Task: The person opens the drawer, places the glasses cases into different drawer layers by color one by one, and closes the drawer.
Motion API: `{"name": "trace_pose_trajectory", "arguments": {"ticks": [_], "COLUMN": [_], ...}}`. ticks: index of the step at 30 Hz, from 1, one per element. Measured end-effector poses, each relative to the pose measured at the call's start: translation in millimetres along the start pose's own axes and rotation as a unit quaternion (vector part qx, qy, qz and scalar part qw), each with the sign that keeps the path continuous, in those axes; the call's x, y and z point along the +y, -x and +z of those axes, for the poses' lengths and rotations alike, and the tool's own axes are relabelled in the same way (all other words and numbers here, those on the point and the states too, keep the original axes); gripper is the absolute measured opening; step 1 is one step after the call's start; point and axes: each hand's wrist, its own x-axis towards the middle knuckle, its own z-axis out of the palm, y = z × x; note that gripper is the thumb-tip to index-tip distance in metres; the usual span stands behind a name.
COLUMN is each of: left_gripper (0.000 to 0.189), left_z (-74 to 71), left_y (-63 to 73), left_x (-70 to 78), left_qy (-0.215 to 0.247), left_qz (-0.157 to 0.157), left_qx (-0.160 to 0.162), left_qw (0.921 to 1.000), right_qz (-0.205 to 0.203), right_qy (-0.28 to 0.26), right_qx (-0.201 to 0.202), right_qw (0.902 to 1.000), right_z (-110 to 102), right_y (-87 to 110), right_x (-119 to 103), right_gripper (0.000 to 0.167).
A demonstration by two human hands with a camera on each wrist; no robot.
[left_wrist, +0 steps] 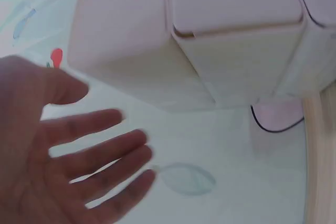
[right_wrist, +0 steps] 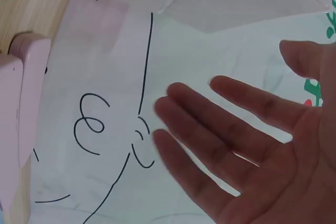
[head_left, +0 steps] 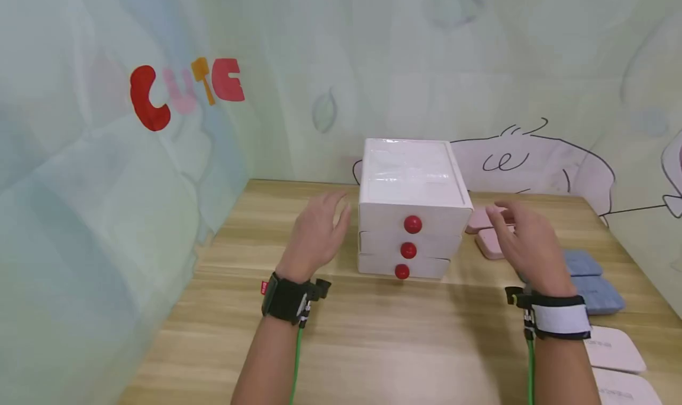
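Nearest, at the four o'clock of the drawer box, two white cases lie on the wooden table, partly behind the right forearm. Just beyond them are two blue cases, at the right hand's four o'clock.

Both hands flank the box. The left hand has its fingers extended and parted, gripping nothing; the right hand is likewise empty, its fingers loosely straight. The white drawer box, with three red knobs down its front, stands on the table between them: between two and three o'clock from the left hand, between nine and ten from the right. Neither touches it. In the head view the left fingertips look slightly nearer its side than the right ones do. Its top seems to run from six to twelve o'clock, though foreshortening hides whether that is the longest axis. At its half past three lie two pink cases, partly covered by the right hand.

Farthest, coloured letters sit on the wall at ten o'clock.

The head view alone shows the knobs, but mostly backs of hands. The left wrist view adds a bare palm and dark seams dividing the drawers; the right wrist view shows the other palm and the edges of the pink cases.
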Motion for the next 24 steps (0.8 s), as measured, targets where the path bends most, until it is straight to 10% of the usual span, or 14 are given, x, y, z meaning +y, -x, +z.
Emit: {"name": "trace_pose_trajectory", "arguments": {"ticks": [7, 13, 24], "left_gripper": [0.030, 0.030, 0.040], "left_z": [3.1, 34.3, 81.0], "left_y": [2.5, 7.6, 9.3], "left_x": [38.3, 64.2, 75.8], "left_qy": [0.038, -0.011, -0.118], "left_qz": [0.091, 0.161, 0.172], "left_qx": [0.133, 0.122, 0.131], "left_qw": [0.9862, 0.9793, 0.9693], "right_qz": [-0.081, -0.177, -0.116], "right_qy": [-0.077, -0.136, -0.167], "right_qx": [0.110, 0.106, 0.126], "right_qw": [0.9876, 0.9691, 0.9709], "right_z": [4.9, 20.7, 30.1], "right_y": [1.5, -4.1, -6.7], "right_x": [-20.7, -28.3, -31.1], "right_gripper": [0.045, 0.036, 0.035]}}
